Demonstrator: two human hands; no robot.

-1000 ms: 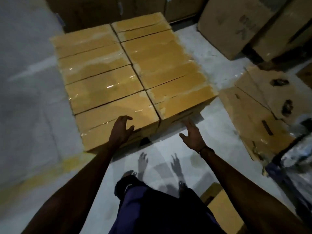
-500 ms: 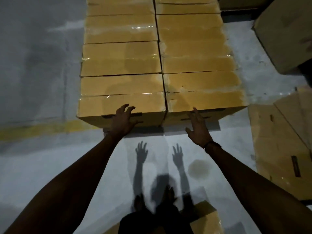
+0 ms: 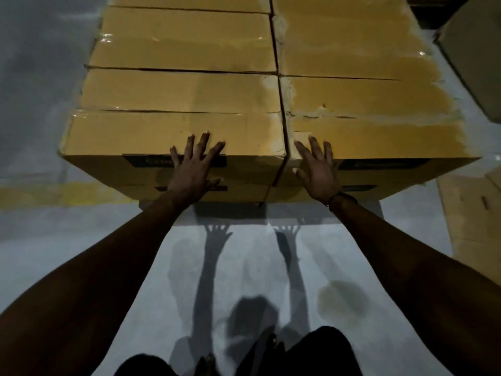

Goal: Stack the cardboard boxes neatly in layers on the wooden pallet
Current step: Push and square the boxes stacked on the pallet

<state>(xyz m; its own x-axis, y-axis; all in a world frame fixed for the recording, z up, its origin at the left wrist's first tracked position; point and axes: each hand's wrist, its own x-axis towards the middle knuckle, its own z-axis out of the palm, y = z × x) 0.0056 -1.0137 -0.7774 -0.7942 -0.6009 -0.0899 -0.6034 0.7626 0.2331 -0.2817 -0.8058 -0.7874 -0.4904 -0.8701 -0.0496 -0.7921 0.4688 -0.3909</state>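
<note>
You stand on a pale concrete floor [image 3: 393, 267] in a dim storeroom, a faded yellow line [image 3: 54, 195] running off at nine o'clock and flattened cardboard [image 3: 471, 213] lying at three o'clock. The boxes [image 3: 184, 44] fill twelve o'clock in two columns, sides touching, taped tops level; a lower layer shows under the near pair, and the pallet itself is hidden beneath the stack. Your left hand [image 3: 191, 169] lies flat on the front face of the near left box [image 3: 162, 134], fingers spread and reaching over its top edge. Your right hand [image 3: 317, 169] is splayed the same way on the near right box [image 3: 379, 139], just beside the seam between the columns. Neither grip closes on anything; both palms look set to push, which suits squaring the front row flush with the layer below. The seam kinks slightly near your right hand, so press evenly.
</note>
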